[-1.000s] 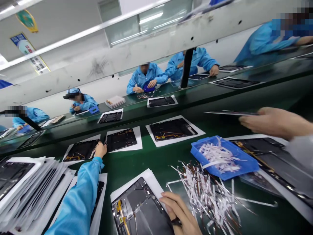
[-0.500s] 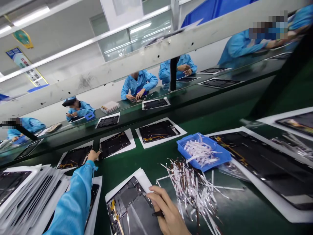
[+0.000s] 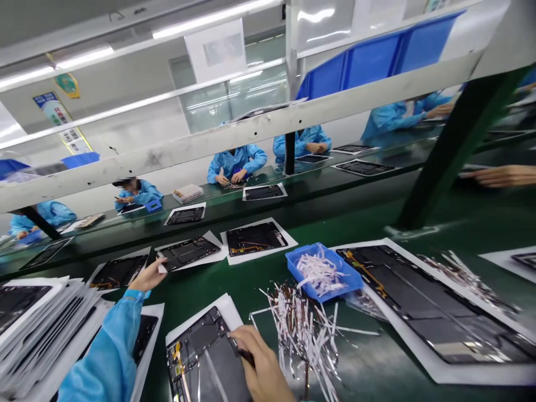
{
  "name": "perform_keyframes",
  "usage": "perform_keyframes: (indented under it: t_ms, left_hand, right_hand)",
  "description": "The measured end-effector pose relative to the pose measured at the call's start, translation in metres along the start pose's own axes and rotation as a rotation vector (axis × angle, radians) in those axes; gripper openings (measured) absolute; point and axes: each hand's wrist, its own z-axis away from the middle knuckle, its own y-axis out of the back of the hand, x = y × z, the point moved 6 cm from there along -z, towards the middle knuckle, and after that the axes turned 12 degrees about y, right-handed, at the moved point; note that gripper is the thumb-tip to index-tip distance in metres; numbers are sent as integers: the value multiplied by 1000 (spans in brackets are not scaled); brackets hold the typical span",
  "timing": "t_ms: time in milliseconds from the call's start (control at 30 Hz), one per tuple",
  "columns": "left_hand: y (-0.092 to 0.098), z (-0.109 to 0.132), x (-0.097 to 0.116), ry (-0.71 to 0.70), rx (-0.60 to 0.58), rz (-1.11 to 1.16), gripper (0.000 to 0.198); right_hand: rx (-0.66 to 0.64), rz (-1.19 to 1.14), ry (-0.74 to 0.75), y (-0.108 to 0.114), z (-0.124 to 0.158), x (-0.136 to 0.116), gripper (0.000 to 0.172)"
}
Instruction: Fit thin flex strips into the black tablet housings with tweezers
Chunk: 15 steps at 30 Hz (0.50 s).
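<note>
My left hand (image 3: 146, 276) reaches out and pinches the near left corner of a black tablet housing (image 3: 188, 254) on a white sheet. Close to me, another tablet housing (image 3: 199, 335), showing a yellow flex cable and pale strips, rests on its own white sheet. My right hand (image 3: 262, 357) lies over this housing's right edge with fingers curled around a small dark tool (image 3: 247, 356). Most of the tool is hidden, so its kind is unclear. A heap of peeled white and brown strips (image 3: 304, 329) lies right of my right hand.
A blue tray (image 3: 349, 282) holds white strips. Stacked sheets and housings (image 3: 46, 335) stand at left. A large housing (image 3: 422, 301) lies at right. A dark green post (image 3: 444, 151) rises from the bench. Co-workers in blue sleeves (image 3: 255, 153) work across it.
The housing at my left hand has turned slightly and shifted left, closer to its left neighbour. My right hand stays at the near housing. The view has tilted up and turned slightly right.
</note>
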Motion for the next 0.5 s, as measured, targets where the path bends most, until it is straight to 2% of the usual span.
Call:
perform_keyframes:
  t_ms: [100,200,267,333,433,500]
  left_hand:
    - [-2,36,-8,50,-131,84,32]
    - [4,88,-36,54,-188,186,23]
    - [7,131,-71,54,-191,254,14]
    - [4,175,-116,55,-175,321,19]
    - [-8,231,-190,98,-127,415,47]
    - [-16,257,-234,173,-105,458,64]
  right_hand:
    - [-102,-113,-199,-4,4,3,36]
    - [-161,-178,-391,-4,6,3,28]
    - [-165,-249,-500,-5,6,4,39]
    - [-144,-367,-617,-9,8,7,55]
    - [-89,-533,-772,-17,15,11,63]
    - [-48,-585,-844,-21,21,14,58]
